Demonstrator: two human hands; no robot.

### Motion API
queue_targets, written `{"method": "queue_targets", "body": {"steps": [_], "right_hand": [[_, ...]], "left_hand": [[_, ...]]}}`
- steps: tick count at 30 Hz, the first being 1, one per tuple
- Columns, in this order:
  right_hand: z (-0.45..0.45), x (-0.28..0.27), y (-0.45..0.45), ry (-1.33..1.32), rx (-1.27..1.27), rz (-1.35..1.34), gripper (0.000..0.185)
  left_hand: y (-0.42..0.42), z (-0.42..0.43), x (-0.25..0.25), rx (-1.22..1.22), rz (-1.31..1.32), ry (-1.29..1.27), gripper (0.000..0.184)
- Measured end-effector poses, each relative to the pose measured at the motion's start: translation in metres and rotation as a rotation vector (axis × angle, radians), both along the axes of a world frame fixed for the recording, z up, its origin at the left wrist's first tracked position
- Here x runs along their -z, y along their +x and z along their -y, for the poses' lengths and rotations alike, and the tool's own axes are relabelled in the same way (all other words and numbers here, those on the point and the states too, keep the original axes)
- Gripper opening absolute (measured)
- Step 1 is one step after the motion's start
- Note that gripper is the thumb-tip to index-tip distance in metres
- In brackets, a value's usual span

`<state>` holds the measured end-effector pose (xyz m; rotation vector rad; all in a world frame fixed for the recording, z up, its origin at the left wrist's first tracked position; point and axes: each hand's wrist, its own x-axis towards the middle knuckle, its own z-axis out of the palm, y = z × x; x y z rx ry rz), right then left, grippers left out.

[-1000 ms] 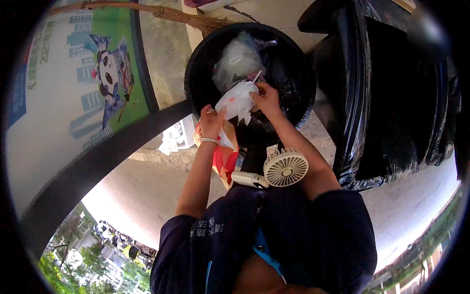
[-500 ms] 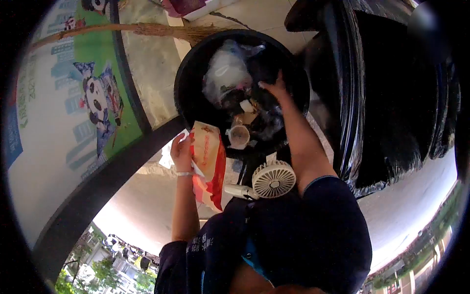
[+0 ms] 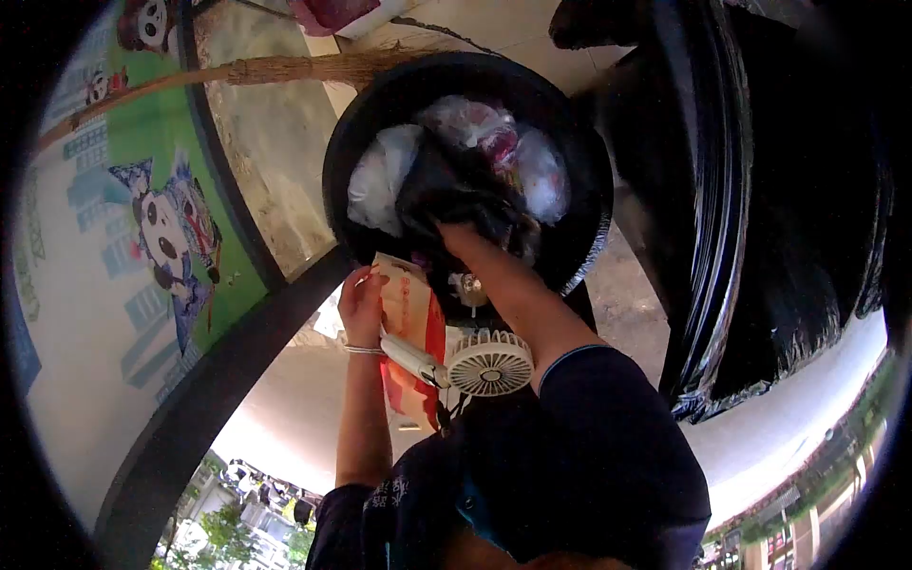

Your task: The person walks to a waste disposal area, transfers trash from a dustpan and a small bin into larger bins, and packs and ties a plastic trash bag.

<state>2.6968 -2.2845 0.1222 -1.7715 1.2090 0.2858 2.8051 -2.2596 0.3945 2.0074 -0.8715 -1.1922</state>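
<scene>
While the left hand (image 3: 359, 306) holds a paper bag (image 3: 408, 309) at the near left side of a round black bin (image 3: 456, 63), the right hand (image 3: 460, 239) is down inside that bin, against a crumpled piece of black plastic (image 3: 442, 185). The black plastic lies straight ahead of the right fingers, spreading from them toward the far side of the bin; it is too bunched up to show a clear long axis. The right hand is the nearer one by far, the left being outside the rim with the paper bag between it and the bin's middle. Where the right fingertips meet the plastic they are hidden (dark on dark), so I cannot tell whether they are spread or pinching.

The left fingers plainly pinch the paper bag by its upper left edge. That bag's long side runs from the near rim back toward the body, leaning slightly, and its lower part passes behind the handle of a small fan (image 3: 489, 368).

Around the black plastic sit a whitish plastic bag (image 3: 383, 180) to its left, a clear bag with something red (image 3: 470, 123) beyond it, and another clear bag (image 3: 543, 178) to its right. A clear cup (image 3: 468, 288) lies nearer the body, just below the right wrist.
</scene>
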Motion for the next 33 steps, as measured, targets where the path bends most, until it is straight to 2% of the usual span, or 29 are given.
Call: {"method": "queue_targets", "body": {"steps": [2, 3, 5, 6, 8, 9, 10, 11, 12, 14, 15, 17, 18, 21, 22, 24, 25, 28, 29, 30, 31, 33], "right_hand": [[-0.022, 0.054, 0.009, -0.377, 0.319, 0.180, 0.069], [-0.019, 0.037, 0.002, -0.375, 0.321, 0.174, 0.069], [-0.001, -0.050, -0.025, -0.048, 0.181, 0.133, 0.065], [0.007, -0.094, -0.039, 0.061, 0.134, 0.115, 0.064], [0.017, -0.160, -0.067, -0.134, 0.119, 0.172, 0.058], [0.021, -0.170, -0.085, -0.239, 0.417, 0.405, 0.055], [0.024, -0.177, -0.108, -0.344, 0.715, 0.638, 0.053], [0.031, -0.181, -0.130, -0.363, 0.922, 0.631, 0.053], [0.036, -0.156, -0.143, -0.296, 1.135, 0.615, 0.050], [0.053, -0.122, -0.173, -0.695, 0.951, 0.124, 0.055], [0.053, -0.096, -0.178, -0.694, 0.953, 0.123, 0.055], [0.032, -0.005, -0.163, -0.335, 1.030, -0.019, 0.060], [0.022, 0.030, -0.147, -0.173, 0.960, -0.106, 0.060], [-0.009, 0.094, -0.073, -0.088, 0.474, -0.392, 0.062], [-0.007, 0.072, -0.069, -0.120, 0.395, -0.405, 0.062], [0.001, 0.022, -0.086, -0.060, 0.287, -0.223, 0.061], [0.003, 0.023, -0.089, -0.067, 0.277, -0.216, 0.061], [0.012, 0.038, -0.119, 0.096, 0.482, -0.142, 0.062], [0.011, 0.037, -0.126, 0.153, 0.549, -0.118, 0.063], [0.016, 0.002, -0.145, -0.028, 0.624, -0.122, 0.061], [0.026, -0.063, -0.164, -0.206, 0.658, -0.101, 0.059], [0.028, -0.147, -0.181, -0.362, 0.621, -0.272, 0.070]], "left_hand": [[-0.001, 0.000, 0.003, 0.042, 0.020, -0.010, 0.022], [0.000, 0.001, 0.004, -0.006, 0.003, -0.015, 0.023], [0.001, 0.001, 0.006, -0.104, -0.029, -0.025, 0.025], [-0.006, 0.006, -0.014, -0.110, -0.001, 0.083, 0.025], [0.005, 0.002, -0.009, -0.092, -0.025, 0.017, 0.025], [0.012, 0.001, -0.005, -0.080, -0.044, -0.056, 0.025], [0.019, -0.001, -0.003, -0.103, -0.045, -0.014, 0.025], [0.021, -0.003, -0.003, -0.103, -0.050, -0.012, 0.025], [0.025, -0.003, -0.004, -0.114, -0.057, 0.004, 0.026], [0.028, -0.005, -0.005, -0.124, -0.064, 0.021, 0.026], [0.029, -0.006, -0.007, -0.134, -0.099, 0.016, 0.026], [0.030, -0.009, -0.009, -0.141, -0.133, 0.013, 0.026], [0.030, -0.011, -0.009, -0.122, -0.110, -0.004, 0.025], [0.033, -0.010, 0.001, -0.099, -0.060, -0.057, 0.023], [0.032, -0.008, 0.002, -0.097, -0.032, -0.094, 0.022], [0.027, -0.004, -0.010, -0.120, -0.047, -0.026, 0.021], [0.023, -0.003, -0.019, -0.145, -0.064, 0.041, 0.020], [0.032, -0.003, -0.045, -0.268, -0.169, -0.047, 0.020], [0.011, 0.015, -0.076, -0.290, -0.126, -0.035, 0.025], [0.018, 0.028, -0.081, -0.236, -0.189, -0.102, 0.026], [0.025, 0.027, -0.088, -0.220, -0.230, -0.177, 0.028], [0.035, 0.031, -0.107, -0.378, -0.396, -0.273, 0.027]]}}
